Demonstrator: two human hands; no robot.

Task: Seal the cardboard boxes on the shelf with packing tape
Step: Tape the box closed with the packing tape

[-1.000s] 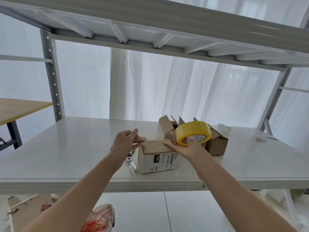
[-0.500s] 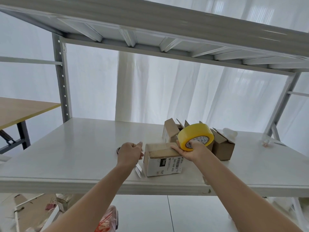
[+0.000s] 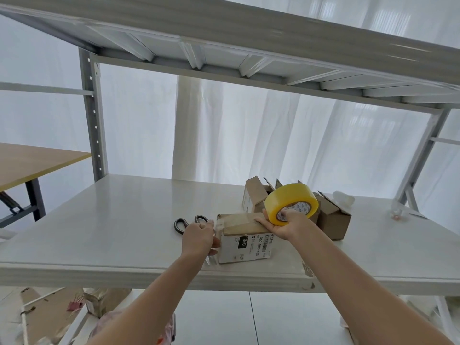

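Cardboard box point(image 3: 245, 241): small, brown, closed, white barcode label on its front. It sits near the front edge of the glossy white shelf board point(image 3: 99, 232), right of centre. A strip of packing tape point(image 3: 234, 218) lies across its top.

Left hand point(image 3: 199, 239) is against the box's left end, where the strip turns down. Its fingers are mostly hidden behind the back of the hand, so cannot tell whether they pinch the tape end or press it flat. Right hand point(image 3: 286, 226) rests on the box's top right corner, fingers curled into the core of the yellow tape roll point(image 3: 291, 204), which is held on edge above that corner.

Step, as judged: first strip going along the top seam, not yet cut. Next move calls for drawing the roll past the right end, smoothing the strip down, then cutting. Black-handled scissors point(image 3: 190, 222) lie just behind the left hand.

Farther back is an open-flapped brown box point(image 3: 256, 197), with a second open box point(image 3: 334, 217) to its right; both look unsealed.

Grey metal upright point(image 3: 93, 120) at left, upper shelf board point(image 3: 224, 33) overhead. White curtain point(image 3: 249, 133) behind, wooden table point(image 3: 29, 160) off left, scraps on the floor below.
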